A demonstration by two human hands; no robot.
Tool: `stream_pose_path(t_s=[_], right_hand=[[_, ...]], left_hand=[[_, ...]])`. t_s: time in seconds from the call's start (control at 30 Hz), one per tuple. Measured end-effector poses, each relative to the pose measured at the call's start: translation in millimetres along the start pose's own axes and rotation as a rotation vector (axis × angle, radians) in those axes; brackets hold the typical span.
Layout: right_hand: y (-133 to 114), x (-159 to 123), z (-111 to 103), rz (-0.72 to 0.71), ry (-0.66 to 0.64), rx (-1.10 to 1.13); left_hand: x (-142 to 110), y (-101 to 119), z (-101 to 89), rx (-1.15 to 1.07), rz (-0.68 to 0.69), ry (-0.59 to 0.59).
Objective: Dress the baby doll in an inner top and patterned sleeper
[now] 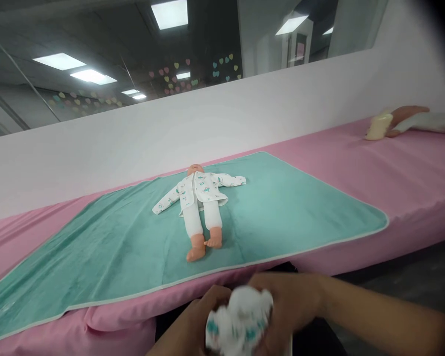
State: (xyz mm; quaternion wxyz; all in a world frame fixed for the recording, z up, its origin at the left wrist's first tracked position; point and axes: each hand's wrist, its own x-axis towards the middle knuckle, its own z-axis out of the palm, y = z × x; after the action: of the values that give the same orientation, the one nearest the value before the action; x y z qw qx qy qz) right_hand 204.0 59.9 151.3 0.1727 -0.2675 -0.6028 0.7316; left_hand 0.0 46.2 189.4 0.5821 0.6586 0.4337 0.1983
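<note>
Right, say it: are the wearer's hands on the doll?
No, the left hand and right hand grip a bunched white printed cloth, while the baby doll lies apart on the teal mat.

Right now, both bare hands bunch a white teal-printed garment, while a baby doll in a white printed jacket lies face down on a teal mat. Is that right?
No: the baby doll lies face up, as the head view shows. The rest stands: the left hand and right hand bunch the white teal-printed garment, and the doll lies on the teal mat.
</note>
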Motion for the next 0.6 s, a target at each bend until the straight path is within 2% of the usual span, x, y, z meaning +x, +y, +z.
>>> stream_pose_path(t_s=[0.07, 0.13, 0.2, 0.27, 0.37, 0.5, 0.6], right_hand=[[-24, -2, -1, -0.045, 0.219, 0.093], [-33, 5, 1, -0.097, 0.377, 0.125], [-32, 19, 4, -0.160, 0.489, 0.149], [-27, 31, 7, -0.238, 0.540, 0.192], [-21, 42, 7, -0.293, 0.489, 0.195], [-19, 43, -3, -0.220, 0.378, 0.167], [-19, 39, -15, -0.194, 0.254, 0.170]], left_hand=[[6, 7, 0.9, 0.001, 0.126, 0.029], [14, 12, 4.3, -0.036, 0.196, 0.118], [21, 16, 8.3, -0.011, 0.186, 0.253], [27, 20, 10.5, 0.060, 0.115, 0.370], [31, 26, 8.2, 0.095, 0.023, 0.424], [32, 28, -1.5, 0.142, 0.007, 0.429], [35, 18, -12.0, 0.248, 0.022, 0.341]])
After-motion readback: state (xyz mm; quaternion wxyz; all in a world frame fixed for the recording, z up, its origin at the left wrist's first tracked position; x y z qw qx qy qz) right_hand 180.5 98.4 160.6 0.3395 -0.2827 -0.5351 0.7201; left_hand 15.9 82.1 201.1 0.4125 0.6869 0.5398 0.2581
